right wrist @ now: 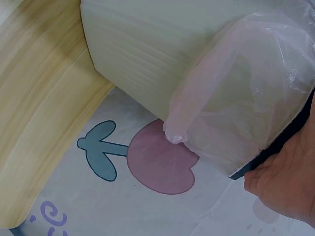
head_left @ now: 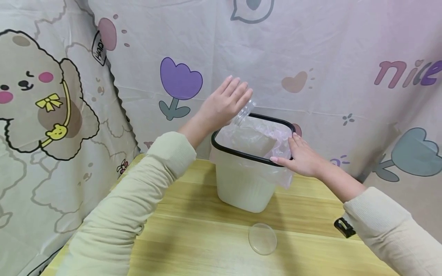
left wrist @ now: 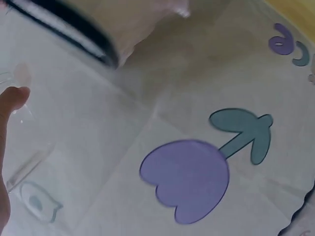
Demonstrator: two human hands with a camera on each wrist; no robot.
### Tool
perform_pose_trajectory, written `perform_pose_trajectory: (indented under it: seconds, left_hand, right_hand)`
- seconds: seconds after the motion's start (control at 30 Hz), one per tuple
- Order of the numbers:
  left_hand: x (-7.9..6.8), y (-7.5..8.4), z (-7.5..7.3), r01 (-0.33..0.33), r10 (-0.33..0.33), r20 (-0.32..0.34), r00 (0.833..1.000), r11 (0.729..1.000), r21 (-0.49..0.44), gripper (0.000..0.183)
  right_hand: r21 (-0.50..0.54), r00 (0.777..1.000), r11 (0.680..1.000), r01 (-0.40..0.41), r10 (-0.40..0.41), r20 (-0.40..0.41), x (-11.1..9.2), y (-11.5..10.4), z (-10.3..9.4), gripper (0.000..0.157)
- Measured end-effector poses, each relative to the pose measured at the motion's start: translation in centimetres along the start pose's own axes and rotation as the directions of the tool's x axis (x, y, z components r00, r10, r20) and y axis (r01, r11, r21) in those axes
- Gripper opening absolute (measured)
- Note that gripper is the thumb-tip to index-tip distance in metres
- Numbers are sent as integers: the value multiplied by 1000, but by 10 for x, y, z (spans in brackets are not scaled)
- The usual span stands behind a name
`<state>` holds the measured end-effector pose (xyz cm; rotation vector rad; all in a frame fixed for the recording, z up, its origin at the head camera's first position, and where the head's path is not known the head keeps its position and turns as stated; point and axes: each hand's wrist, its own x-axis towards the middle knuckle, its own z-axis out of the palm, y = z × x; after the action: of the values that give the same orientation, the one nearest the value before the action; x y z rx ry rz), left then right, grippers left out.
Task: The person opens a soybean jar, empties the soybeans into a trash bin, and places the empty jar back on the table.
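A white trash bin (head_left: 241,184) with a black rim stands on the wooden table, lined with a thin pinkish plastic bag (head_left: 281,178) folded out over the edge. Above its left side my left hand (head_left: 226,101) grips a clear plastic jar (head_left: 244,114), tipped toward the bin's opening. The left wrist view catches the thumb (left wrist: 18,98) against the see-through jar (left wrist: 34,130). My right hand (head_left: 305,155) holds the bin's near right corner, thumb over the front rim and fingers along the right side. In the right wrist view this hand (right wrist: 288,179) meets the dark rim.
A clear round lid (head_left: 262,238) lies flat on the table (head_left: 193,230) in front of the bin. Behind hangs a pale cloth (head_left: 138,23) printed with cartoon figures and flowers, close to the bin's back. A black strap piece (head_left: 344,227) sits by the right sleeve.
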<state>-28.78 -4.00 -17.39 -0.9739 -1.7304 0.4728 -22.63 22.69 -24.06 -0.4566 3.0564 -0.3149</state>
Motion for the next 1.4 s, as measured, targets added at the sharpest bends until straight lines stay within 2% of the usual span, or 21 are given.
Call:
perform_pose_trajectory:
  seconds: [0.1,0.2,0.27,0.37,0.47,0.63,0.7,0.8,0.87,0.97,1.07,1.13,1.23,1.3,1.4]
  left_hand:
    - [-7,8,8,-61,61,63,996,998,-6,39]
    - [-13,14,14,-106,108,143,984,994,-17,41]
    - [-15,17,15,-116,118,175,978,993,-17,42]
    - [-14,18,16,-104,102,181,978,995,2,45]
    - [-12,17,15,-91,86,161,983,996,21,46]
    - [-6,15,15,-43,44,-16,999,998,39,34]
    - [-4,15,15,-15,20,-108,994,999,48,30]
    - [-2,16,15,6,6,-169,986,998,70,32]
    - [-2,17,15,-9,24,-172,985,996,88,32]
    - [-5,18,16,-115,123,-90,988,990,83,31]
    - [-10,18,19,-255,253,26,967,964,78,30]
    - [-12,19,20,-309,304,70,950,948,76,29]
    - [-14,19,21,-319,315,58,947,941,108,28]
    - [-15,20,21,-313,313,18,949,941,130,27]
    - [-14,20,21,-311,326,-59,944,933,182,25]
  right_hand:
    - [-7,1000,1000,1,-1,-6,1,0,1,99]
    - [-7,1000,1000,1,-1,-9,2,0,1,99]
    - [-7,1000,1000,-1,1,-9,2,0,1,99]
    - [-5,1000,1000,-5,5,-7,2,0,1,99]
    - [-2,1000,1000,-7,7,-4,2,0,1,99]
    - [7,1000,1000,-12,12,0,2,-1,0,99]
    - [10,1000,1000,-14,14,2,2,-1,0,100]
    - [10,1000,1000,-16,16,5,2,0,0,101]
    - [9,1000,1000,-15,15,5,2,0,1,101]
    - [4,1000,1000,-11,11,1,2,0,1,100]
    - [2,1000,1000,-8,8,-3,2,0,1,99]
    - [1,1000,1000,-8,8,-2,2,-1,1,99]
    - [3,1000,1000,-11,11,1,2,-1,1,99]
    - [4,1000,1000,-14,14,3,2,-1,1,100]
    - [5,1000,1000,-16,16,6,3,0,0,100]
